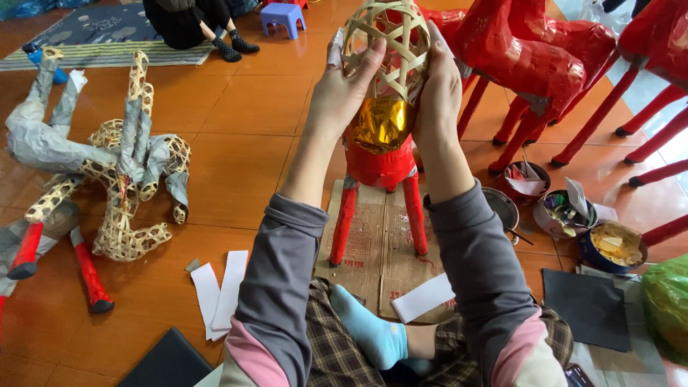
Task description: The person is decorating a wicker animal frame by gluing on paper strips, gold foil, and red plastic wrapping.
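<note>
The woven bamboo head (387, 43) is held up over the red paper body (378, 161) of a four-legged figure, which stands on flattened cardboard (380, 251) on the floor. The left hand (342, 89) is cupped against one side of the lattice, thumb laid up over the weave; the right hand (437, 86) is pressed flat against the other side, fingers wrapped round the back. Neither hand is spread free; both are closed onto the head.

A patch of gold foil (381, 123) is seen just below the lattice, crinkled and shiny, at the figure's chest.

Judged from the grip: even pressure from both sides is wanted, since the open weave is likely springy and could be crushed or skewed by a hard squeeze. The head is best kept in line with the body while it is seated, and the thin red legs (342, 222) should not be loaded sideways.

Materials noted:
- Bamboo strips, pale, flat, woven in open hexagons, forming a rounded cage.
- Red paper, glossy, wrinkled, wrapped tight over body and legs.
- Cardboard, brown, matt, scuffed.
- White paper strips (218, 287) with a pinked edge, lying on the tiled floor (244, 107).
- Bare bamboo frame (132, 179) part-covered in grey paper, lying to the left.
- Finished red figures (552, 64) standing to the right.
- Small bowls (573, 215) of scraps near the right knee.
</note>
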